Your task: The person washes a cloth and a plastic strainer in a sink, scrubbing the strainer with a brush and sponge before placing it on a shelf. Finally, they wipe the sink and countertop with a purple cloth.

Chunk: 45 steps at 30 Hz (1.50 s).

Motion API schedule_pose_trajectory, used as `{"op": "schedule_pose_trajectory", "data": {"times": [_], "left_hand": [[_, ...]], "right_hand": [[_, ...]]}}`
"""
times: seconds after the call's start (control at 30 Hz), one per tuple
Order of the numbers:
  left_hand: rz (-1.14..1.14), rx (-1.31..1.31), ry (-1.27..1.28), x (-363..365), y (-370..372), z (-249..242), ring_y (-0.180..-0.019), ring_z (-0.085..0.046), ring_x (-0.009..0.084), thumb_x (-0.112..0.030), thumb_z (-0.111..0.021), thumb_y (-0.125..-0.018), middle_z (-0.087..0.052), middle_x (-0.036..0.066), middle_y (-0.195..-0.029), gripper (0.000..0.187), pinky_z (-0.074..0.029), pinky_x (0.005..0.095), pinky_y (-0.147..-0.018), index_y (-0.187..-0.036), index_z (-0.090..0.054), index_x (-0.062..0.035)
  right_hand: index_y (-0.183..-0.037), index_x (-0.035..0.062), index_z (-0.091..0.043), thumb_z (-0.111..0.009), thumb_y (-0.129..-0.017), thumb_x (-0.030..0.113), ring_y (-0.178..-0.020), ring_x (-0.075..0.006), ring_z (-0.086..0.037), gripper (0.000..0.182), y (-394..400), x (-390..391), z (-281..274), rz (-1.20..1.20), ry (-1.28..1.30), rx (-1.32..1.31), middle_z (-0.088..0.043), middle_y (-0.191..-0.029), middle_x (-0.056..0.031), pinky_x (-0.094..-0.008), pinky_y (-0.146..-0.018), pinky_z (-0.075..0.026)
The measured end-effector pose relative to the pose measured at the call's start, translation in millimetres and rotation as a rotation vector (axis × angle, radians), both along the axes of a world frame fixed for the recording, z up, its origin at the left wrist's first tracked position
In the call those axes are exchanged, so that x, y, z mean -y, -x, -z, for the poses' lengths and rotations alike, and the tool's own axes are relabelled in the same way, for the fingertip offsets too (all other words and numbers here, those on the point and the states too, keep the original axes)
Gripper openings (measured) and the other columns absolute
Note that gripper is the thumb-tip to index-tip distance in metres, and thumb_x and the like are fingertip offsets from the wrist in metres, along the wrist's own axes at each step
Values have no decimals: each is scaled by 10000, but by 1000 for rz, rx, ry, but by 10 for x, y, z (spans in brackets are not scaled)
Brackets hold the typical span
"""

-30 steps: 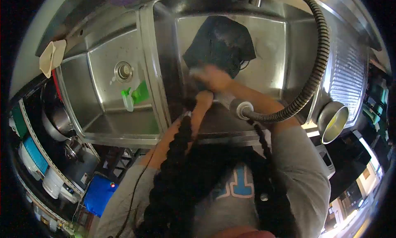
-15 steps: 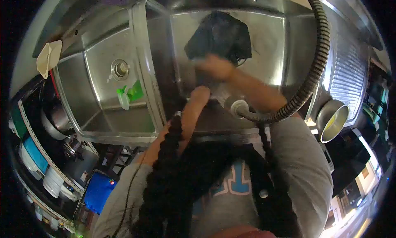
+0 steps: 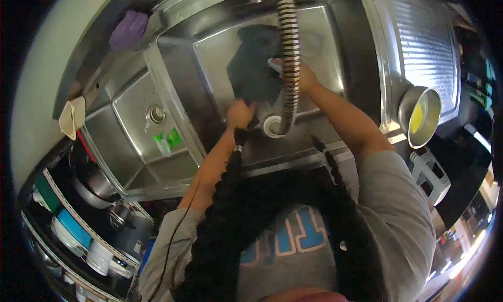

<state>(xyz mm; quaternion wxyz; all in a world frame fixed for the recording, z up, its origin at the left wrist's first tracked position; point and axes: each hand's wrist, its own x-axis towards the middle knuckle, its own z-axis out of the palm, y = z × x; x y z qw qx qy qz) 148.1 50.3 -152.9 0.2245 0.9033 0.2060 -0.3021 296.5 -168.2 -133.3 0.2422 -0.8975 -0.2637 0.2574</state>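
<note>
A dark grey-black piece of cloth (image 3: 254, 66) lies spread in the right-hand basin of the steel sink (image 3: 322, 37). At the cloth's near edge my left hand (image 3: 241, 113) is closed, its fingers gripping that edge. My right hand (image 3: 304, 81) is over the cloth's right side, closed around a small pale object (image 3: 275, 66) whose kind I cannot make out. A ribbed spring hose (image 3: 291, 45) hangs in front of part of that hand. The hose's white spray head (image 3: 273, 126) is between my forearms, near the front of the basin.
The left basin holds a green and white bottle (image 3: 166, 141) by the drain (image 3: 155, 115). A cream plastic container (image 3: 72, 117) and a purple cloth (image 3: 129, 29) are at the left rim. On the right stand a metal pot (image 3: 420, 117) and a ribbed drainboard (image 3: 427, 50).
My right hand has moved right, and the cloth now reaches closer to me. My left hand has come to its near edge. The view has shifted, and the hose now crosses the basin's middle.
</note>
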Motion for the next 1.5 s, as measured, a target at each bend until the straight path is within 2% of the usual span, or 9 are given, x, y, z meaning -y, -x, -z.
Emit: {"op": "schedule_pose_trajectory", "data": {"times": [0.2,0.27,0.57,0.7,0.87,1.03,1.13,1.4,1.5], "left_hand": [[-276,628,-440,-138,-593,668,-795,-630,383,-259,-619,-868,-618,176,-791,326,-505,488,-753,-1042,-550,7],[-521,606,274,-63,-691,586,-736,-610,347,-250,-537,-909,-585,153,-720,248,-486,471,-713,-904,-553,-3],[-302,268,901,31,-322,406,-958,-561,190,-219,-462,-990,-617,114,-1067,354,-435,336,-876,-1224,-530,38],[-449,-7,815,-47,-302,-1233,-1029,-573,217,-226,-480,-987,-622,120,-1107,350,-424,372,-949,-1246,-537,2],[-774,79,1725,-813,-176,-1464,-1202,-522,357,-339,-475,-980,-564,182,-1295,433,-383,498,-1043,-1274,-541,-29],[-981,-153,1624,-455,-182,-1144,-1151,-561,322,-421,-502,-960,-577,163,-1288,521,-442,474,-991,-1300,-501,-27],[-985,-266,1441,50,-181,-872,-1132,-569,312,-410,-509,-958,-582,158,-1276,516,-450,465,-978,-1303,-498,-27],[-829,-306,1345,377,-312,-502,-1081,-590,287,-380,-529,-952,-596,147,-1244,505,-473,441,-942,-1310,-490,-26],[-788,-300,1307,364,-345,-458,-1062,-597,278,-369,-536,-950,-601,142,-1232,502,-481,432,-929,-1312,-487,-26]], "right_hand": [[-1390,213,-441,-662,-822,181,-1046,-369,-557,610,-209,535,187,254,229,207,-533,-1166,-163,-437,-878,-495],[-1395,197,-436,-657,-825,179,-1071,-370,-548,611,-176,606,267,333,237,212,-525,-1206,-168,-440,-893,-491],[-1433,235,-409,-644,-801,149,-1378,-364,-324,679,333,213,-305,155,230,267,-326,-1512,-139,-578,-1038,-373],[-1350,283,-529,-691,-754,219,-1431,-354,-240,622,468,-130,-414,-72,75,-49,-319,-1525,-124,-608,-1100,-284],[-1119,183,-702,-683,-725,282,-1354,-378,-360,407,533,-427,-2,121,172,-438,-415,-1461,-145,-585,-1032,-368],[-1076,148,-691,-695,-689,546,-1097,-331,-550,555,1223,-781,-693,599,-656,126,-628,-1121,-127,-465,-984,-421],[-1099,162,-628,-709,-706,517,-1067,-331,-554,536,1539,-1117,-850,533,-699,-292,-629,-1063,-102,-472,-974,-419],[-898,70,-614,-716,-734,348,-828,-393,-632,338,1176,-662,-866,643,-1023,350,-640,-854,-198,-463,-729,-505],[-951,67,-630,-707,-738,336,-822,-381,-638,352,1014,-666,-792,821,-583,68,-651,-889,-199,-474,-753,-511]]}}
